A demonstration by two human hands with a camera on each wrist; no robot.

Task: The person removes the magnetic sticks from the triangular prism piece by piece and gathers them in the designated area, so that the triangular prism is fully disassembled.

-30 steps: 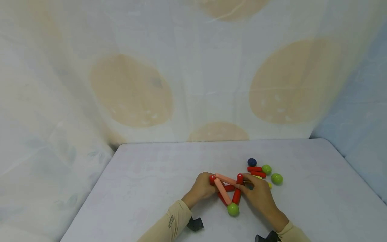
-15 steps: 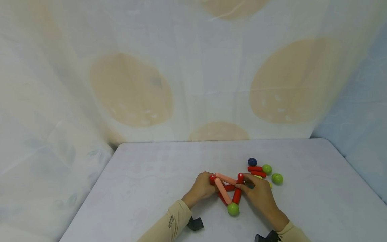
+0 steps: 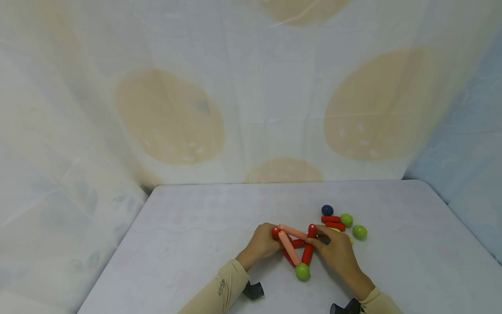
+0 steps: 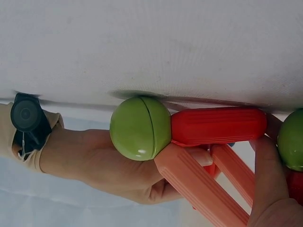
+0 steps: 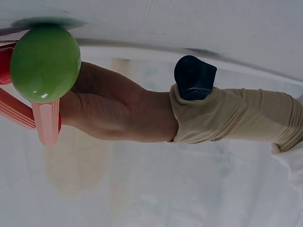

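1. Your left hand [image 3: 262, 244] pinches the frame's [image 3: 295, 246] left corner and your right hand [image 3: 336, 255] its right corner, apparently steadying the rods on the table [image 3: 188, 235].
2. The green ball [image 3: 302, 271] forms the near corner.
3. No containers; spare pieces [image 3: 340, 222] lie loose just beyond.

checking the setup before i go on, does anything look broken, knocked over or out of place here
Nothing stands out. Both hands, left hand and right hand, hold the stick frame, which looks intact. The loose balls and sticks lie on the table.
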